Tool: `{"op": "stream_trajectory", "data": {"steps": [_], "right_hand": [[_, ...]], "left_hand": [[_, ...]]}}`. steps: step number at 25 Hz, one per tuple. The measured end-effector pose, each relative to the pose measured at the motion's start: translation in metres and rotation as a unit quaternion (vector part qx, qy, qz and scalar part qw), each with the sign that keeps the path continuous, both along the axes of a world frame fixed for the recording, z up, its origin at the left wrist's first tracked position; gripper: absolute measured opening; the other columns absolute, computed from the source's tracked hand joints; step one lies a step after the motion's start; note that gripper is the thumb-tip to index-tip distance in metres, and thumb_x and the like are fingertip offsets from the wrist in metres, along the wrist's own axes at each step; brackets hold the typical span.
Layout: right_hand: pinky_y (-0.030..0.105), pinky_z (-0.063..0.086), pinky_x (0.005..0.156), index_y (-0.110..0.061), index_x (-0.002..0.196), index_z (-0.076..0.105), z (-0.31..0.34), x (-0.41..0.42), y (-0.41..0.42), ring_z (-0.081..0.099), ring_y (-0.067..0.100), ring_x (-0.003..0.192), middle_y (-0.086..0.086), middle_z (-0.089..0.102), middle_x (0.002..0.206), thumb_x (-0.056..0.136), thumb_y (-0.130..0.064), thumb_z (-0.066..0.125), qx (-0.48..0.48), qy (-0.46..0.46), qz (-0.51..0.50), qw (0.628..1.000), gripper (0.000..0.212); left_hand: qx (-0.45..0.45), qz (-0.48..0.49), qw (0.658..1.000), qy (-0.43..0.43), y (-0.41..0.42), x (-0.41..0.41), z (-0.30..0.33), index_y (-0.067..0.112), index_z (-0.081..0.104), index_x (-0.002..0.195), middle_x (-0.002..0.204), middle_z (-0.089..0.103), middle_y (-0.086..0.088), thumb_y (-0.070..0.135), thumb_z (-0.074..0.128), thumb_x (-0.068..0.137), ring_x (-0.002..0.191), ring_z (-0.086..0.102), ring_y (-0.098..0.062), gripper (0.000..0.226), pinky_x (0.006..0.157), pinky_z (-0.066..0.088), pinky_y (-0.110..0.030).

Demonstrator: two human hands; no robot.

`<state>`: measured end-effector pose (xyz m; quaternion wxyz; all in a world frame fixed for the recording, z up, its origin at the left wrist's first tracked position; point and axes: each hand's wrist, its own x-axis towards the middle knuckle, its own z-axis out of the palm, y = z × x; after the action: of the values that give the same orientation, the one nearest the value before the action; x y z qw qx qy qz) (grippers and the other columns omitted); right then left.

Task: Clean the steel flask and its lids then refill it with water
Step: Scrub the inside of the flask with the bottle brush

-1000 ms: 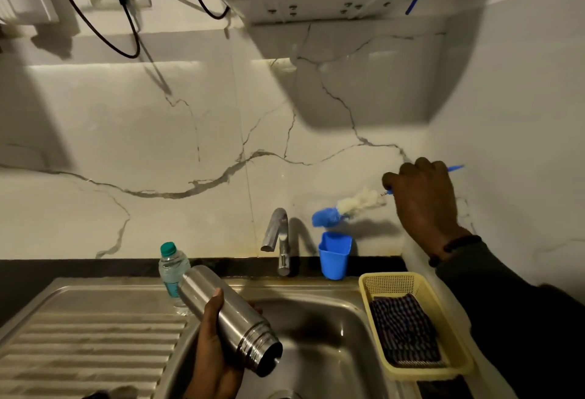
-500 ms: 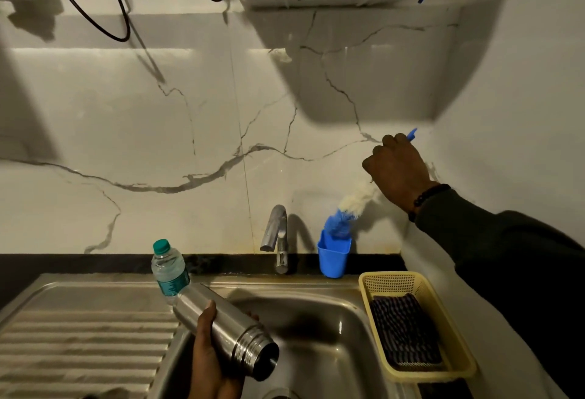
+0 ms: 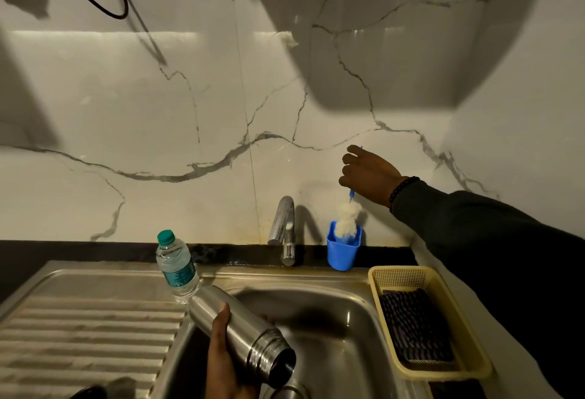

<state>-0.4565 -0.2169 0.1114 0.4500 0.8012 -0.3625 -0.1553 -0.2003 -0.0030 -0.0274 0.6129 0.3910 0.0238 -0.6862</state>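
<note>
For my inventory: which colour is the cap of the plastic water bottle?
Green, seen in the head view: bottle cap.

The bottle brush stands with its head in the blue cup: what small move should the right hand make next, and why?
Probably let go of the bottle brush. Its white bristles sit inside the blue cup behind the sink, while the right hand holds the thin blue handle. The left hand holds the open steel flask tilted over the basin, so rinsing likely comes after.

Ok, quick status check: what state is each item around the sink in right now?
steel flask: lidless, tilted mouth-down over sink, held by left hand
bottle brush: head down in blue cup, handle in right hand
tap: no water running
plastic bottle: capped, upright
yellow basket: holds dark cloth
</note>
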Motion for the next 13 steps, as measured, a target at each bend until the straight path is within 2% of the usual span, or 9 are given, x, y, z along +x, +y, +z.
{"op": "stream_trajectory", "data": {"steps": [2, 3, 5, 7, 10, 13], "right_hand": [[0.040, 0.023, 0.115, -0.023, 0.099, 0.066, -0.003, -0.004, -0.007, 0.055, 0.027, 0.114, -0.003, 0.070, 0.095, 0.086, -0.001, 0.057, 0.007, -0.033, 0.009, 0.999, 0.027], [0.041, 0.022, 0.115, -0.023, 0.101, 0.067, -0.003, -0.004, -0.011, 0.053, 0.029, 0.120, -0.001, 0.070, 0.100, 0.085, -0.001, 0.058, -0.006, -0.050, 0.035, 0.998, 0.028], [0.042, 0.027, 0.115, -0.021, 0.097, 0.070, -0.002, -0.008, -0.011, 0.054, 0.030, 0.125, 0.002, 0.071, 0.106, 0.079, 0.002, 0.067, -0.020, -0.096, 0.094, 0.991, 0.030], [0.042, 0.023, 0.115, -0.019, 0.101, 0.071, -0.002, -0.013, -0.012, 0.050, 0.030, 0.130, 0.004, 0.068, 0.118, 0.074, 0.007, 0.070, -0.003, -0.141, 0.145, 0.979, 0.038], [0.039, 0.011, 0.118, -0.018, 0.113, 0.067, 0.001, -0.017, -0.007, 0.041, 0.028, 0.137, 0.004, 0.059, 0.135, 0.078, 0.009, 0.062, 0.007, -0.191, 0.195, 0.962, 0.044], [0.039, 0.012, 0.119, -0.017, 0.117, 0.066, -0.001, -0.021, -0.001, 0.037, 0.027, 0.139, 0.004, 0.054, 0.140, 0.084, 0.005, 0.053, -0.003, -0.231, 0.196, 0.953, 0.041]], "left_hand": [[0.005, -0.005, 1.000, -0.001, 0.002, 0.001, 0.000, 0.004, 0.056, 0.110, 0.082, 0.067, -0.023, 0.046, 0.061, 0.090, 0.065, 0.069, -0.035, 0.046, 0.052, 0.060, -0.045], [0.011, -0.002, 1.000, -0.002, 0.002, 0.002, -0.002, 0.004, 0.057, 0.108, 0.078, 0.068, -0.023, 0.046, 0.061, 0.090, 0.062, 0.070, -0.035, 0.045, 0.052, 0.060, -0.045], [0.022, 0.001, 1.000, -0.006, 0.003, 0.002, -0.004, 0.006, 0.056, 0.106, 0.081, 0.067, -0.022, 0.045, 0.061, 0.090, 0.070, 0.068, -0.036, 0.042, 0.055, 0.061, -0.045], [0.031, -0.003, 0.999, -0.007, 0.005, 0.000, -0.004, 0.006, 0.055, 0.106, 0.089, 0.063, -0.023, 0.045, 0.061, 0.090, 0.079, 0.064, -0.036, 0.042, 0.057, 0.061, -0.045], [0.041, -0.017, 0.999, -0.003, 0.007, -0.003, -0.001, 0.005, 0.053, 0.103, 0.091, 0.061, -0.023, 0.046, 0.061, 0.091, 0.081, 0.061, -0.036, 0.043, 0.056, 0.060, -0.046], [0.045, -0.029, 0.999, 0.002, 0.007, -0.004, -0.001, 0.004, 0.053, 0.102, 0.088, 0.062, -0.023, 0.046, 0.061, 0.090, 0.079, 0.062, -0.035, 0.044, 0.052, 0.060, -0.045]]}}
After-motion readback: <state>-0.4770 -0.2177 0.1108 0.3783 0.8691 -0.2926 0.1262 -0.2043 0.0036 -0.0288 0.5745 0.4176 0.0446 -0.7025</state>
